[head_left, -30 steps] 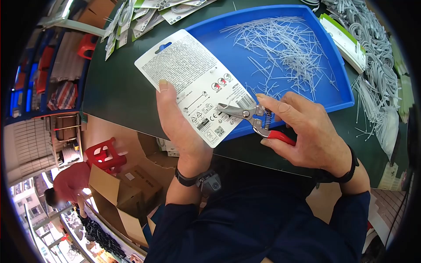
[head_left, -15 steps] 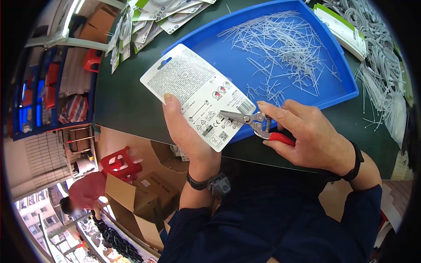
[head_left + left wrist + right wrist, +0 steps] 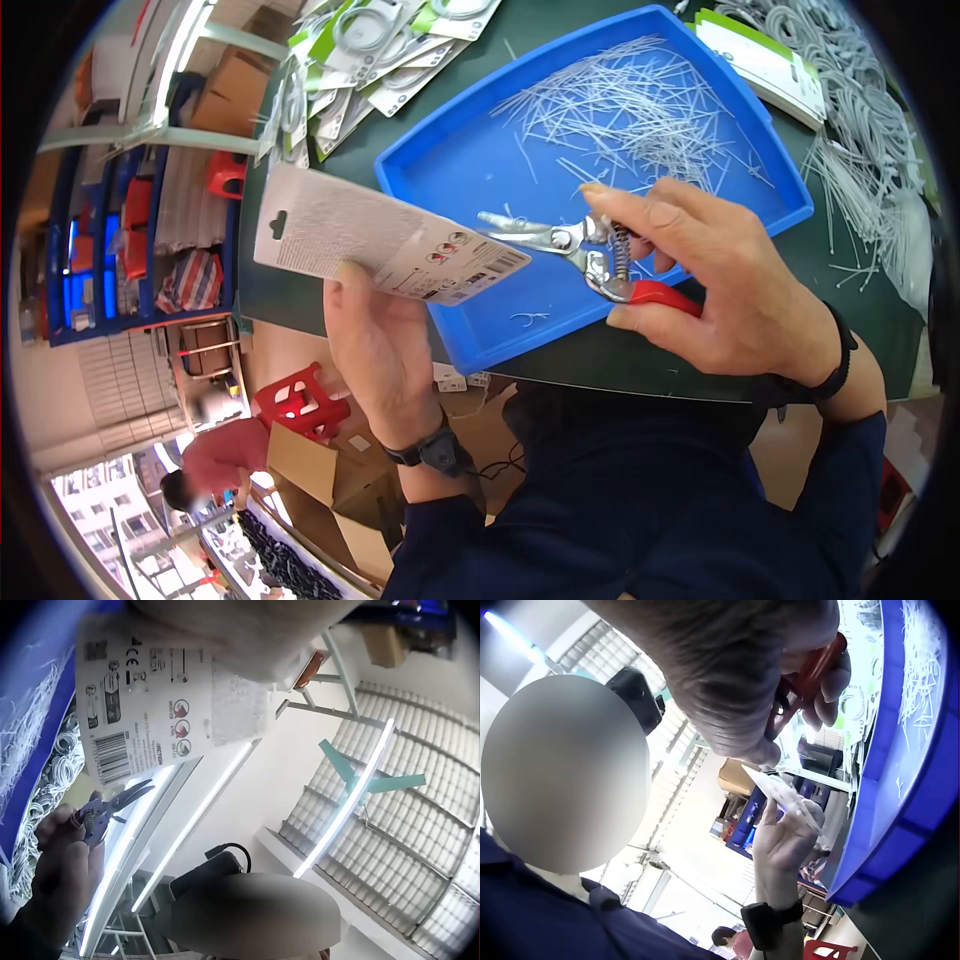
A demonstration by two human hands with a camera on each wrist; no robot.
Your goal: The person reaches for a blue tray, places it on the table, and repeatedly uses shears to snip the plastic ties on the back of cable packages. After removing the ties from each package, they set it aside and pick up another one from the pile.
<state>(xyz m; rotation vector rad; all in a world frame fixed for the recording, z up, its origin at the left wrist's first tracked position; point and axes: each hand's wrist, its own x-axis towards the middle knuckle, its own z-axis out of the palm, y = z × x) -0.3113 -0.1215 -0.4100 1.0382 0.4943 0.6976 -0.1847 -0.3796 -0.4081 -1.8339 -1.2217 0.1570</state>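
My left hand (image 3: 375, 345) holds a white printed packaging card (image 3: 365, 240) by its near edge, thumb on the printed back and other fingers beneath. The card has a hang hole and a barcode, and it tilts over the near left part of the blue tray (image 3: 470, 352). In my right hand (image 3: 730, 285) is a pair of spring-loaded pruning snips (image 3: 565, 238) with red handles, gripped with the blades pointing left, close to the card's barcode end. The left wrist view shows the snips' blades (image 3: 129, 798) parted, just off the card's edge. The card's front is hidden in the head view.
Cut cable-tie pieces (image 3: 640, 110) lie heaped in the tray. Carded cables (image 3: 370, 45) are piled at the back left. On the right are stacked green-and-white cards (image 3: 765, 70), coiled grey cables (image 3: 840, 70) and loose cable ties (image 3: 850, 210). Another person (image 3: 222, 460) bends near cardboard boxes.
The card has moved left and tipped flatter, away from the snips, which now show over the tray instead of in front of the card. The right hand keeps its grip.
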